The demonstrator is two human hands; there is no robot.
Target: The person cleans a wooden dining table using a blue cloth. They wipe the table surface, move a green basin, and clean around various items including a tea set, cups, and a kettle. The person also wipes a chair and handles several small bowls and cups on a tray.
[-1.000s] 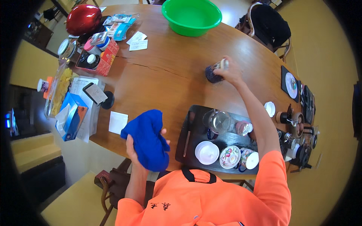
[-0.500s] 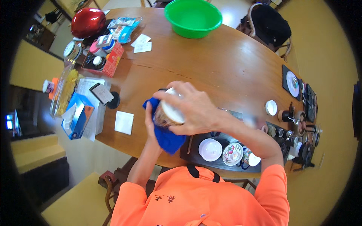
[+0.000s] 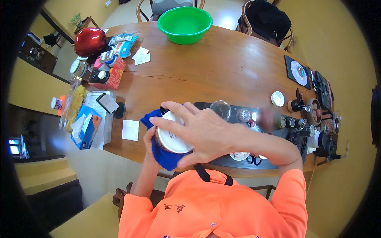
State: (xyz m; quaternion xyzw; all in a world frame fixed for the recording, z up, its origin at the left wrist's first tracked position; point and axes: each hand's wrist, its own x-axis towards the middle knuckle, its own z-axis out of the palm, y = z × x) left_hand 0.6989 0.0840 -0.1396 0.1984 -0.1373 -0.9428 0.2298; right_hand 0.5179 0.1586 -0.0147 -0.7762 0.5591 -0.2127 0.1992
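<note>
A ceramic cup (image 3: 171, 137) with a brown-patterned side is held above the near edge of the table, its white round face, faintly printed, turned up. My right hand (image 3: 206, 129) spans it from the right, fingers and thumb curled around its rim. Under and around the cup hangs a blue cloth (image 3: 164, 160). My left hand (image 3: 148, 141) grips the cloth against the cup's left side; most of its fingers are hidden. Just below my right forearm a flowered cup (image 3: 239, 156) shows in part on the dark tea tray (image 3: 222, 162).
On the tray beyond my right forearm stand a clear glass bowl (image 3: 220, 110) and several small cups and jars. A green basin (image 3: 185, 25) sits at the far edge. To the left are a tissue box (image 3: 86, 127), a phone (image 3: 107, 103), a white paper square (image 3: 130, 130) and a red box of bottles (image 3: 115, 75).
The cup has tilted so its white face now points up toward me, and both hands turned with it. The view has shifted; the glass bowl now shows beyond my right hand.
</note>
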